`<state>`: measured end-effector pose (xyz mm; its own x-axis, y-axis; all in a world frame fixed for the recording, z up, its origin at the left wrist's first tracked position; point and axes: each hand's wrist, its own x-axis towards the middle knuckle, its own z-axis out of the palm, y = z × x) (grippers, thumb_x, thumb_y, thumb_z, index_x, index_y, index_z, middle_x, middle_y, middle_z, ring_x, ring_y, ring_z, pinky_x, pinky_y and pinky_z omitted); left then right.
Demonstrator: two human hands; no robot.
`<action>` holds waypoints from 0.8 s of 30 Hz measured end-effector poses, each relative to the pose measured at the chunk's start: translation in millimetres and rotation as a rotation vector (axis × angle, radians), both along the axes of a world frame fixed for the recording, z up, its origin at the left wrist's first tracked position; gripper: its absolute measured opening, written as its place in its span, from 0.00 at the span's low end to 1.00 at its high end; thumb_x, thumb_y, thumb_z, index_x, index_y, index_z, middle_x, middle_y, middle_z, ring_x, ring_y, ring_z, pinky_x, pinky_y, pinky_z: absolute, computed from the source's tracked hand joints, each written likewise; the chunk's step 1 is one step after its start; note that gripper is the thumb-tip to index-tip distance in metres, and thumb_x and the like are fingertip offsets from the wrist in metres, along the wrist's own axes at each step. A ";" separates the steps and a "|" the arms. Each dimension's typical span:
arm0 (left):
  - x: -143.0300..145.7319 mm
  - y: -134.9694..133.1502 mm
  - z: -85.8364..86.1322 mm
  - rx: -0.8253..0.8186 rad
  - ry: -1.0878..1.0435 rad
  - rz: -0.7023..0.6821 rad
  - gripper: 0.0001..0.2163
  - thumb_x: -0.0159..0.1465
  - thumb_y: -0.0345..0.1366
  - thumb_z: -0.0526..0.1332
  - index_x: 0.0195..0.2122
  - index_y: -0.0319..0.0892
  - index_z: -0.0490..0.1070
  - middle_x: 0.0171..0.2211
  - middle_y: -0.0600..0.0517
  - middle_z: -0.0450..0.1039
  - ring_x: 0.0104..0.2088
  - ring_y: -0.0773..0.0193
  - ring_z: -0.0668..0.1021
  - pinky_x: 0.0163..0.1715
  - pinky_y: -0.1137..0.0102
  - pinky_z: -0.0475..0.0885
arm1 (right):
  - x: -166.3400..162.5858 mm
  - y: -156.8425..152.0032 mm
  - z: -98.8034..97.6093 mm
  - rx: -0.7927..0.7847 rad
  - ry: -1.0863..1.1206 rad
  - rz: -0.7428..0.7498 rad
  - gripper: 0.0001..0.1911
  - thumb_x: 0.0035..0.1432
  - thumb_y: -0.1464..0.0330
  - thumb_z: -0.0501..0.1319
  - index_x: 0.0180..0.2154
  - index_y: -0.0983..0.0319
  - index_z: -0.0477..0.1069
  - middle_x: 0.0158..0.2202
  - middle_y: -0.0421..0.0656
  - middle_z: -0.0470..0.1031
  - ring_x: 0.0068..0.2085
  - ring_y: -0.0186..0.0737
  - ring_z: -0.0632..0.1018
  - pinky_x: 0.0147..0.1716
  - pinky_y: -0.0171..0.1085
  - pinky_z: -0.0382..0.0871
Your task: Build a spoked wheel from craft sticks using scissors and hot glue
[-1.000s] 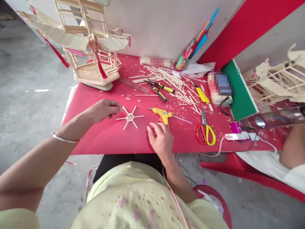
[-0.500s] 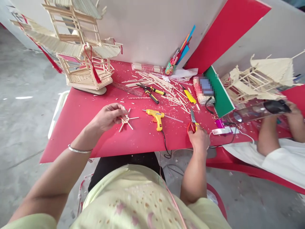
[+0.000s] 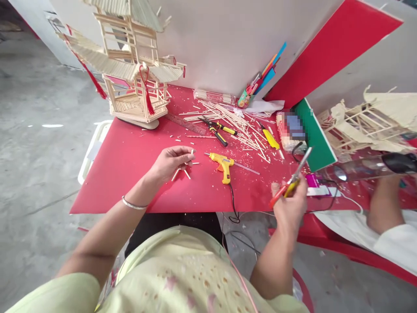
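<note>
— Two hands working at the table (image 3: pixel 107 187): state of each?

— Left hand (image 3: pixel 172 163): closed in a pinch on a short stick (image 3: pixel 192 152), in from the near edge. Cannot tell if loose or part of the frame below. Right hand (image 3: pixel 289 206): gripping scissors (image 3: pixel 296 176) by the red and yellow handles, farther right along the near edge, blades pointing up and away.

— And the stick frame (image 3: pixel 176 174)?

— Beneath the left fingers, left of the glue gun (image 3: pixel 224 163), in from the near edge. Three arms showing; centre hidden.

— Handling, as judged?

— Best to pinch lightly, sparing joints likely to be weak. For any cut, set the blades square to the stick, fingertips well clear. Go around the glue gun, nozzle possibly hot, and avoid snagging its cord (image 3: pixel 232 195) at the near edge.
</note>
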<state>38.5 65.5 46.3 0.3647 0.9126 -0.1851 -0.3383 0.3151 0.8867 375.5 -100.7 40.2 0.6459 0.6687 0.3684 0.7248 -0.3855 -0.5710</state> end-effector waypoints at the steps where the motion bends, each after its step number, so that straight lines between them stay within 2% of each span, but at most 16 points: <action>1: 1.3 -2.6 0.2 0.017 0.005 0.005 0.14 0.51 0.37 0.78 0.35 0.36 0.80 0.24 0.50 0.77 0.21 0.69 0.76 0.18 0.76 0.69 | -18.8 0.4 4.9 0.041 0.008 0.101 0.43 0.61 0.51 0.63 0.71 0.60 0.54 0.55 0.53 0.75 0.52 0.50 0.79 0.52 0.48 0.72; 4: 3.5 -11.4 1.6 0.066 0.033 0.025 0.13 0.53 0.38 0.77 0.35 0.37 0.80 0.23 0.51 0.77 0.18 0.70 0.73 0.18 0.75 0.67 | -80.9 11.7 15.3 0.047 0.049 0.395 0.36 0.65 0.54 0.60 0.69 0.59 0.58 0.50 0.50 0.76 0.47 0.46 0.79 0.49 0.45 0.75; 6: 1.2 -15.6 3.3 0.102 0.053 0.057 0.13 0.54 0.39 0.76 0.36 0.38 0.80 0.23 0.51 0.77 0.19 0.69 0.74 0.18 0.75 0.67 | -120.9 25.4 18.1 -0.014 0.049 0.575 0.33 0.67 0.54 0.58 0.68 0.60 0.60 0.48 0.50 0.76 0.43 0.44 0.79 0.44 0.42 0.76; 8: -5.1 -16.6 5.1 0.162 0.076 0.102 0.12 0.55 0.39 0.76 0.37 0.39 0.81 0.24 0.51 0.78 0.22 0.69 0.75 0.20 0.75 0.67 | -154.7 41.4 19.4 -0.121 -0.011 0.706 0.32 0.68 0.53 0.58 0.67 0.61 0.62 0.48 0.51 0.76 0.46 0.47 0.79 0.45 0.42 0.75; 13: -32.9 -8.9 6.3 0.281 0.194 0.225 0.10 0.57 0.40 0.73 0.34 0.39 0.82 0.25 0.50 0.78 0.24 0.69 0.75 0.24 0.75 0.69 | -204.4 79.3 24.2 -0.281 -0.194 0.739 0.31 0.70 0.54 0.57 0.68 0.60 0.60 0.49 0.52 0.75 0.51 0.51 0.77 0.49 0.43 0.72; 18: -55.7 0.5 0.4 0.320 0.306 0.338 0.07 0.58 0.37 0.70 0.35 0.39 0.83 0.25 0.51 0.79 0.24 0.69 0.76 0.24 0.74 0.70 | -225.6 102.5 27.1 -0.348 -0.273 0.767 0.31 0.71 0.53 0.55 0.69 0.60 0.59 0.50 0.53 0.74 0.51 0.51 0.76 0.47 0.41 0.70; 24: -68.4 13.2 -12.8 0.373 0.407 0.431 0.08 0.57 0.31 0.66 0.36 0.41 0.84 0.27 0.52 0.81 0.26 0.67 0.79 0.25 0.75 0.72 | -243.1 118.8 29.2 -0.411 -0.332 0.788 0.32 0.72 0.48 0.51 0.68 0.60 0.60 0.49 0.52 0.75 0.50 0.51 0.77 0.46 0.41 0.69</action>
